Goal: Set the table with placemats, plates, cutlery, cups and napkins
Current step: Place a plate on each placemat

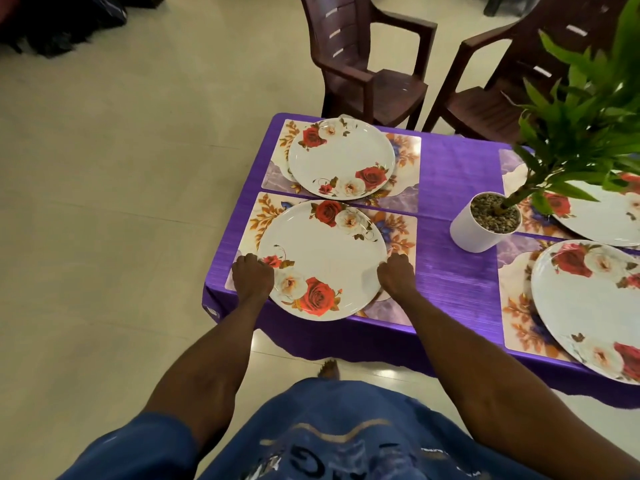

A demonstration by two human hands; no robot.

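Observation:
A white plate with red and white roses lies on a floral placemat at the near left corner of the purple table. My left hand grips its left rim and my right hand grips its right rim, fingers curled. Behind it a second rose plate lies on its own placemat. On the right, two more rose plates lie on placemats, partly cut off by the frame edge.
A white pot with a green plant stands in the table's middle. Two dark brown plastic chairs stand at the far side. Pale tiled floor spreads out to the left.

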